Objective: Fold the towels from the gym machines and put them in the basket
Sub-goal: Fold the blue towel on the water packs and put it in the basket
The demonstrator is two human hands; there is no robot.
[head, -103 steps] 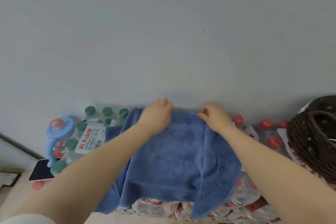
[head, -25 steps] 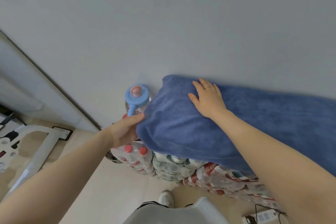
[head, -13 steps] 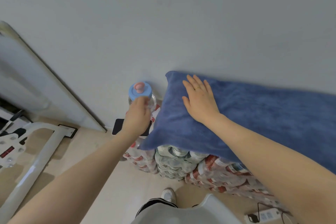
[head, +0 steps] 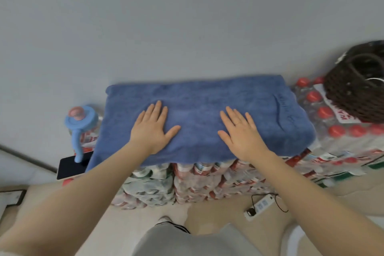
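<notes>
Left hand: the left hand [head: 152,129] lies palm down on the folded blue terry towel [head: 199,118], fingers straight and spread, thumb angled out to the right; it grips nothing, only presses flat on the cloth.
Right hand: the right hand [head: 241,133] lies palm down on the same towel, to the right of the left hand and apart from it, fingers straight and slightly fanned, a thin ring on one finger; it too holds nothing.
Towel: spread as a wide rectangle over the top of the stacked shrink-wrapped packs of water bottles [head: 207,181], its far edge against the pale grey wall [head: 187,16], its near edge hanging a little over the front of the packs; stitched lettering shows near its right end, too blurred to read.
Basket: the dark brown woven wicker basket [head: 353,93] stands on the red-capped bottle packs to the right of the towel, near it but not touching; its inside is mostly out of view.
Left of towel: a large clear water jug with a light blue cap and handle [head: 80,124] stands just beside the towel's left edge; a black phone [head: 70,167] lies flat below it.
Floor: a white power strip with a black cable [head: 260,206] lies on the beige floor [head: 207,214] in front of the packs.
</notes>
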